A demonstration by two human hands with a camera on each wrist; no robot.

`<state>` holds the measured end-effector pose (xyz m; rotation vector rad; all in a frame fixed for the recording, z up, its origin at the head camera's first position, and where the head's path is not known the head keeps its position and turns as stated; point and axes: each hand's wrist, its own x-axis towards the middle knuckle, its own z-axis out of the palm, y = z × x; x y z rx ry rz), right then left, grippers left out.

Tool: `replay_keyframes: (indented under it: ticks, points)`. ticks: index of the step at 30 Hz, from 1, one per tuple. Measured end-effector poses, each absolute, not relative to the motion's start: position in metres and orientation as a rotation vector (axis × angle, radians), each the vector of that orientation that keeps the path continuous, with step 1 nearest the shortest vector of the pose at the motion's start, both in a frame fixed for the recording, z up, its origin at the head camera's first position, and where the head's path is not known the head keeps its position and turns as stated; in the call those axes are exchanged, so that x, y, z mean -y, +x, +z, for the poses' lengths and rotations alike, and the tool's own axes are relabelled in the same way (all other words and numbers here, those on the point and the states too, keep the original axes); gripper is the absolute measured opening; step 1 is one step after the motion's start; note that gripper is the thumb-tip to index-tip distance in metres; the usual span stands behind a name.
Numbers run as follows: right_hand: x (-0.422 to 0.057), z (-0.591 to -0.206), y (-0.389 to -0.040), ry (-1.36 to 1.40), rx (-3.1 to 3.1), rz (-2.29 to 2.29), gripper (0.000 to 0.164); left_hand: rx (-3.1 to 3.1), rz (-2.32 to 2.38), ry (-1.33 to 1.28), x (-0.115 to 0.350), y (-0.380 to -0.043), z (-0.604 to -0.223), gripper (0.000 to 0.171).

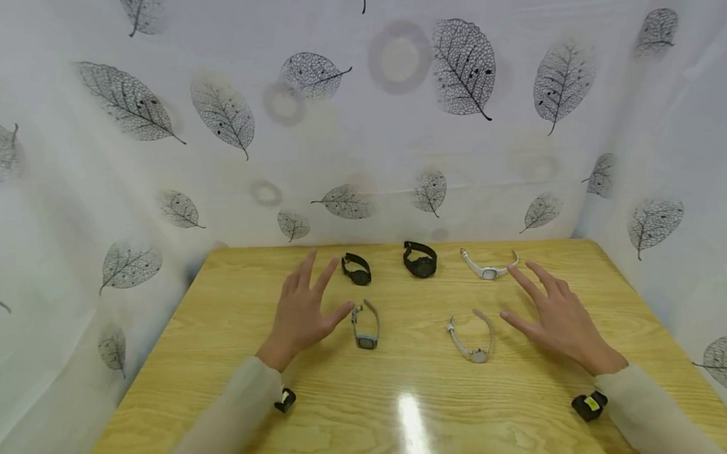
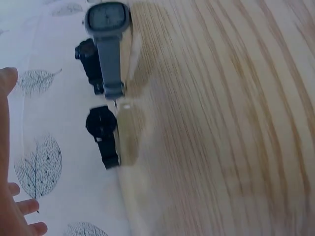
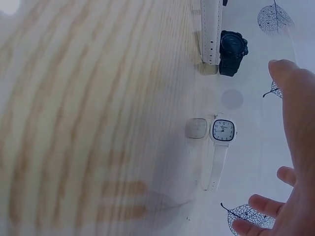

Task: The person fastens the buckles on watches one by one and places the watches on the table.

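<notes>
Both hands hover over the wooden table with fingers spread and nothing held. The left hand (image 1: 303, 312) is nearest the grey digital watch (image 1: 367, 342), its thumb close to that strap, with a small black watch (image 1: 358, 276) beyond its fingers. On the right, the right hand (image 1: 561, 321) has fingertips by the white square-faced watch (image 1: 489, 273); its thumb points toward a pale-strapped watch (image 1: 478, 355). A bigger black watch (image 1: 423, 266) lies at the back between the hands. In the right wrist view the white watch (image 3: 223, 131) shows a dial with numerals.
The light wooden table (image 1: 357, 407) meets a white curtain (image 1: 366, 140) printed with dark leaves at its back and sides. Black wrist devices (image 1: 589, 404) sit at both sleeves. A bright light reflection (image 1: 413, 429) falls on the front of the table.
</notes>
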<state>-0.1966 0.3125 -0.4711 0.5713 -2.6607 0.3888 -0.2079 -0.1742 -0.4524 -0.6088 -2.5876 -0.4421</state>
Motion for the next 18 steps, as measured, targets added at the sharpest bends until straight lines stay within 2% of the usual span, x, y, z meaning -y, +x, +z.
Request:
replay_keyframes:
  ticks: [18]
  points:
    - [-0.306, -0.473, -0.187, 0.603, 2.712, 0.514, 0.090, 2.528, -0.571, -0.790, 0.097, -0.196, -0.453, 0.084]
